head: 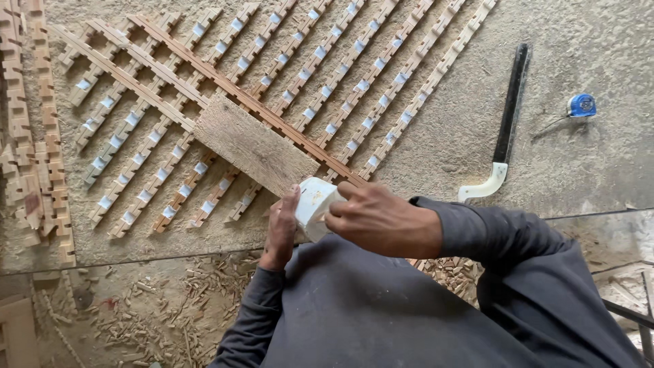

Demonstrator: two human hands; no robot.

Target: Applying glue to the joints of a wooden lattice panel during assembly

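Note:
Both my hands hold a small white container (315, 203) close to my body. My left hand (281, 228) wraps its left side, thumb up against it. My right hand (381, 219) grips its top right, fingers curled over it. Just beyond the hands lies a flat wooden board (253, 143), resting on a lattice of notched wooden strips (327, 65). Three long strips (157, 68) cross the lattice diagonally, and white dabs sit in the notches of the lattice strips.
A stack of loose notched strips (30, 129) lies at the left. A black saw with a white handle (505, 129) and a blue tape measure (582, 105) rest on the dusty work surface at the right. Wood chips (170, 307) litter the floor below.

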